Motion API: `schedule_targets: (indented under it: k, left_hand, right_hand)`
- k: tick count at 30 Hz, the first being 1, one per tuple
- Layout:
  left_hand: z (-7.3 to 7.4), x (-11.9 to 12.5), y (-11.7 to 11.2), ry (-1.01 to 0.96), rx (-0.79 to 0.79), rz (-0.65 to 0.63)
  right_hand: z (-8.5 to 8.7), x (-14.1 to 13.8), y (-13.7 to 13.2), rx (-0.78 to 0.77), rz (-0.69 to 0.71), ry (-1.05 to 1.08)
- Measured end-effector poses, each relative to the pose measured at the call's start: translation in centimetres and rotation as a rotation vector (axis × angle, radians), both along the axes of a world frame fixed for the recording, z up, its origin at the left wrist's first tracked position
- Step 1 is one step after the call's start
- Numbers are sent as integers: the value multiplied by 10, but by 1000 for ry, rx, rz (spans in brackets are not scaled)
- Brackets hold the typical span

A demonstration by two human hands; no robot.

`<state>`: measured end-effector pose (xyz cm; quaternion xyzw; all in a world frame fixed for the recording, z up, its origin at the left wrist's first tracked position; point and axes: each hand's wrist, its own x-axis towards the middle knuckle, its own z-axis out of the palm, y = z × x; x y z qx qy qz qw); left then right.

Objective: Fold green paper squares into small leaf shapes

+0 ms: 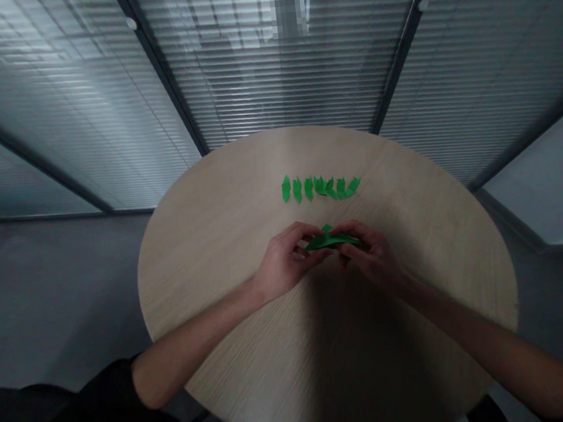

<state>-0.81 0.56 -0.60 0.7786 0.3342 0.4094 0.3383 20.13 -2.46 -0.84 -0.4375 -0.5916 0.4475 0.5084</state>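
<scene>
Item: one folded green piece (329,239), paper-like, held toward 12 o'clock from the centre of a round wooden table (205,246); left hand (286,257) at its 9 o'clock end, right hand (373,255) at its 3 o'clock end, thumb and fingers of each pinching it. Adjacent lot: a row of small green pieces (309,188), beyond at 12 o'clock, apart from both hands. Handling note, by judgement: keep both pinches light and level, press any crease from the middle outward, and hold the knuckles short of the row.
</scene>
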Motion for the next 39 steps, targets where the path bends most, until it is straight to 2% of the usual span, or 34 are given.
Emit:
schedule_targets:
  k: [7,14,20,26,29,33,39]
  left_hand:
    - [3,-1,-1,9,142,-2]
    - [-3,-1,4,-32,239,12]
    - [-3,-2,4,-23,314,38]
    - [-1,-2,2,-37,246,137]
    - [-3,-1,2,-19,91,146]
    - [-3,1,1,-17,-83,79]
    - [-2,0,-1,-12,15,57]
  right_hand:
    - [2,-3,-1,-33,0,39]
    - [1,-3,-2,-27,6,22]
    - [-2,-3,-3,40,-3,-98]
    - [-4,-1,-4,177,-66,-276]
    - [-4,0,-5,193,-75,-315]
    - [-6,2,-5,251,-96,-349]
    - [-6,5,-2,318,-122,-377]
